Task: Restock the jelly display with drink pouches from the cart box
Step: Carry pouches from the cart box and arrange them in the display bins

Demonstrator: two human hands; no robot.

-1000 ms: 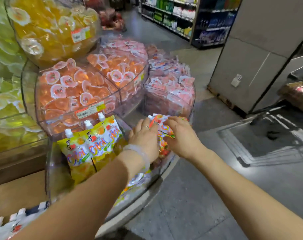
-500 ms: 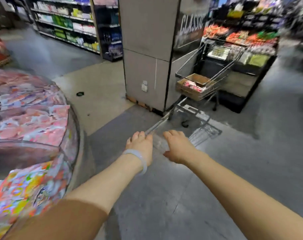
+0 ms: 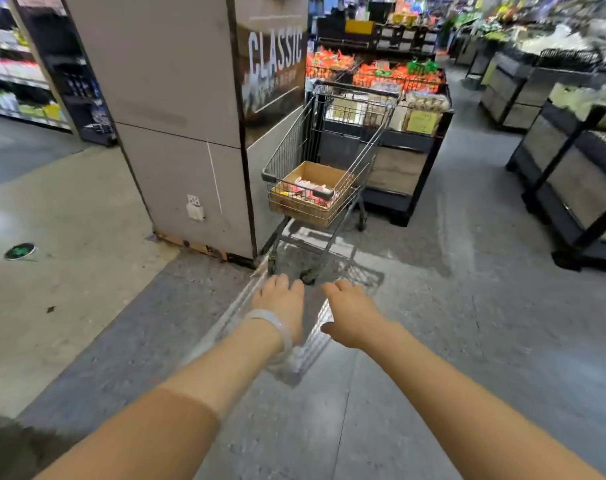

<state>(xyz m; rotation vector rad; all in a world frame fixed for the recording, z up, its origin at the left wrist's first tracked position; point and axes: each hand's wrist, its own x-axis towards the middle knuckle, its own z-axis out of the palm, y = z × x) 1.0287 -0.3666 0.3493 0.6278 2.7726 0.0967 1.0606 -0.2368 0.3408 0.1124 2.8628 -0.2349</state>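
- Both hands are empty and stretched forward over the grey speckled floor, so I judge this a fetching leg: no pouch is being carried, and more stock is yet to be collected.
- The open brown cardboard box sits in the near end of the grey wire shopping cart, which stands far ahead, just right of the grey square pillar. Pink and white drink pouches lie inside the box, so supply is left to move.
- The jelly display is not in view, so how full it is cannot be told.
- The left hand, with a pale translucent bangle on its wrist, is released: fingers relaxed and loosely bent, touching nothing.
- The right hand is likewise released, palm down, fingers slack, thumb out to the left, holding nothing.
- Both hands are well apart from the cart.
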